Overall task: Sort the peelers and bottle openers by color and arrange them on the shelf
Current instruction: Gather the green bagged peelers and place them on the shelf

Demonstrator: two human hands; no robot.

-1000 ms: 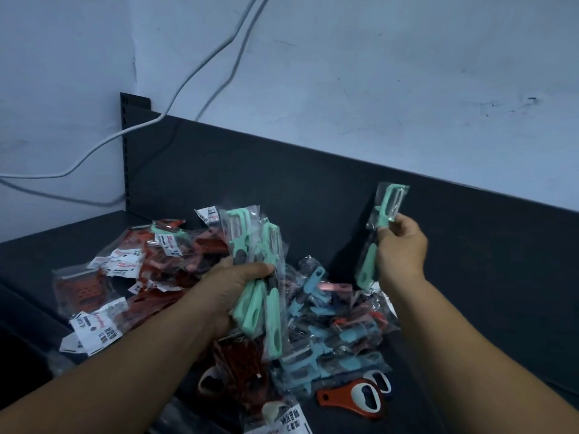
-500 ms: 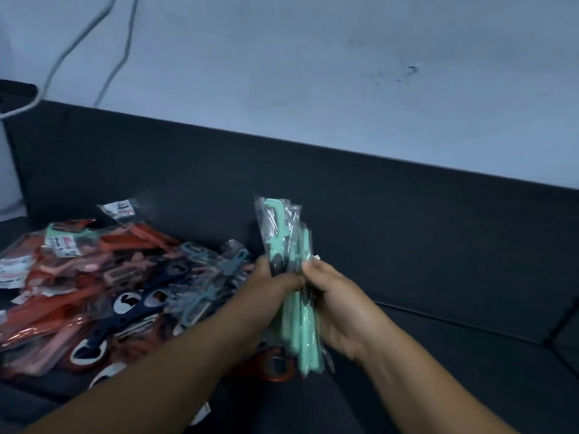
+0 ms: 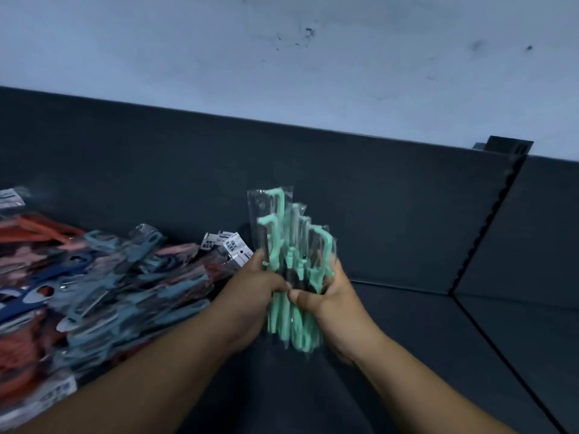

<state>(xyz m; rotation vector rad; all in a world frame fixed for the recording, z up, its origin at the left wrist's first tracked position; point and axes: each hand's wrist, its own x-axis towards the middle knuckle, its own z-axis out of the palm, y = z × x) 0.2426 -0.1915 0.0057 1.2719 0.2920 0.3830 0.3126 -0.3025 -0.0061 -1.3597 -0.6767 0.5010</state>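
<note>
Several mint-green peelers (image 3: 293,255) in clear plastic sleeves stand upright as one bundle in the middle of the view. My left hand (image 3: 255,296) grips the bundle from the left and my right hand (image 3: 329,300) grips it from the right, thumbs meeting at the front. The bundle is held above the dark shelf (image 3: 407,339). To the left lies a mixed pile of packaged peelers and bottle openers (image 3: 103,283) in light blue, dark blue, pink and orange-red.
The shelf's dark back panel (image 3: 376,198) rises behind the bundle, under a pale wall. A notched upright seam (image 3: 482,233) divides this shelf bay from another one to the right. White labels (image 3: 232,244) stick up at the pile's right edge.
My right hand brought its single green peeler over and joined it to the bundle in my left hand. The view has swung right, so the pile now sits further left.
</note>
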